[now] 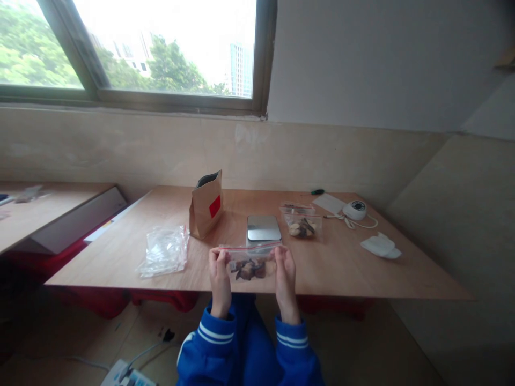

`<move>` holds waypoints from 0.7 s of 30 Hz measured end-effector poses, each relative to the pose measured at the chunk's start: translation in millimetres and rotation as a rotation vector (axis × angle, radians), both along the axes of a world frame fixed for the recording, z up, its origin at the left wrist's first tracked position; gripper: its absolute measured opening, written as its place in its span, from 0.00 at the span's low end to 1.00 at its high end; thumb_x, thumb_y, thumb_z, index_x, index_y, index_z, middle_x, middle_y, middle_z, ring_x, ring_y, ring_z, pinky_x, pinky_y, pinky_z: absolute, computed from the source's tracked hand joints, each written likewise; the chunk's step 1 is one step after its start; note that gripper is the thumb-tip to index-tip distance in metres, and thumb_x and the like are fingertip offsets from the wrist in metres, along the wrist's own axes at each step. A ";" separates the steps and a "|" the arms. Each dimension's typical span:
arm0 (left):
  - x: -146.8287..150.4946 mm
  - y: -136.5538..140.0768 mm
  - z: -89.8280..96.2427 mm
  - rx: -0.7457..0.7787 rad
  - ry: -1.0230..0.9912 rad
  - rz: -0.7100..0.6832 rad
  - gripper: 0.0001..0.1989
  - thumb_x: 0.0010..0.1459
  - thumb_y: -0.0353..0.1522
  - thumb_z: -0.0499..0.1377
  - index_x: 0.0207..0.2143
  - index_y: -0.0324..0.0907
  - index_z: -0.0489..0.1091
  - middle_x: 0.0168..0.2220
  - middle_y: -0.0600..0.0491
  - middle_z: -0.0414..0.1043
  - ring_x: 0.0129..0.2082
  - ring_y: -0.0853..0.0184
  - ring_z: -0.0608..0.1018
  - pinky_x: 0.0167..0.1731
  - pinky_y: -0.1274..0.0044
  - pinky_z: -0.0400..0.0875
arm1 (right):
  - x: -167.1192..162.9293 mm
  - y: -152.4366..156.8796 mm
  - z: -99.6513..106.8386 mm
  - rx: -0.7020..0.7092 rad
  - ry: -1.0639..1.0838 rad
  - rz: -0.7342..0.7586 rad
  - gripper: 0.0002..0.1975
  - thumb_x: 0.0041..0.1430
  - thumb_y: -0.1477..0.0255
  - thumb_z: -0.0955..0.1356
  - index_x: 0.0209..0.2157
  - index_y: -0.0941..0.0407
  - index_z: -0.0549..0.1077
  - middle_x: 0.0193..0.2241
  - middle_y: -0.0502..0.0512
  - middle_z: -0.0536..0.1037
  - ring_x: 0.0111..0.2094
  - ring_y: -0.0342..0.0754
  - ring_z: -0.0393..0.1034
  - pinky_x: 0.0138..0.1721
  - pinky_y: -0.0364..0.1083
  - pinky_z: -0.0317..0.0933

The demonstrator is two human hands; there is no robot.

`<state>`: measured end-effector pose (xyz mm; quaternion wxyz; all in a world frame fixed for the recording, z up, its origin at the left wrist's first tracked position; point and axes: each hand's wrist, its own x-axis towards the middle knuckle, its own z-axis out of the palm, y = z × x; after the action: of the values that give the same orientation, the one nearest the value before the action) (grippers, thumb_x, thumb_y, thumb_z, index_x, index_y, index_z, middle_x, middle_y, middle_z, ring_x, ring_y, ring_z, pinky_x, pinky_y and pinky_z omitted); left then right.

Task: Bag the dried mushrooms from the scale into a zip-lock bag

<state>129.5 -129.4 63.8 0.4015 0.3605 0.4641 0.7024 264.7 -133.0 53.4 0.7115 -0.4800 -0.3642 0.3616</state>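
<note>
Between my two hands is a clear zip bag (252, 265) with a red strip along its top and dark and pale dried pieces inside. My left hand (220, 273) pinches its upper left corner, and my right hand (285, 273) pinches the upper right corner. Just beyond the bag sits a flat scale (264, 229) with a shiny metal top, its near edge partly hidden. To the scale's right lie filled zip bags (302, 227) holding similar pieces. A brown paper pouch (205, 207) with a red label stands open at the scale's left.
A pile of clear plastic bags (166, 250) lies on the table's left. Farther right are a white dome camera (355, 210) with its cable, a white sheet (329, 203), a dark green object (317, 192) and a crumpled white tissue (380, 245). A power strip (126, 373) rests on the floor.
</note>
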 end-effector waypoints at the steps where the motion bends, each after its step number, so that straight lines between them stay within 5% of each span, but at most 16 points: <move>1: -1.9 0.0 -1.0 0.015 -0.035 -0.010 0.11 0.58 0.41 0.56 0.29 0.42 0.62 0.25 0.59 0.61 0.26 0.73 0.66 0.28 0.82 0.63 | -2.8 1.4 -1.5 -0.003 0.004 0.027 0.16 0.56 0.56 0.67 0.33 0.55 0.70 0.28 0.49 0.71 0.32 0.45 0.67 0.38 0.44 0.62; 6: -14.0 -0.2 -3.2 0.040 -0.096 -0.082 0.11 0.54 0.39 0.61 0.32 0.42 0.63 0.27 0.59 0.64 0.29 0.72 0.68 0.31 0.81 0.64 | -9.0 6.1 -10.1 -0.059 0.030 0.128 0.16 0.54 0.57 0.69 0.34 0.56 0.74 0.30 0.51 0.75 0.34 0.47 0.69 0.39 0.45 0.63; 21: -36.3 -1.3 8.3 -0.003 0.101 -0.217 0.10 0.52 0.38 0.64 0.32 0.40 0.72 0.31 0.55 0.74 0.35 0.67 0.74 0.39 0.77 0.68 | 8.1 8.1 -15.0 -0.063 0.006 0.115 0.15 0.52 0.60 0.71 0.34 0.57 0.78 0.36 0.58 0.81 0.42 0.53 0.74 0.49 0.53 0.63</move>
<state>93.2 -130.8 72.1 0.4519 0.4430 0.4430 0.6351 272.8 -124.8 38.4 0.6753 -0.4791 -0.3774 0.4147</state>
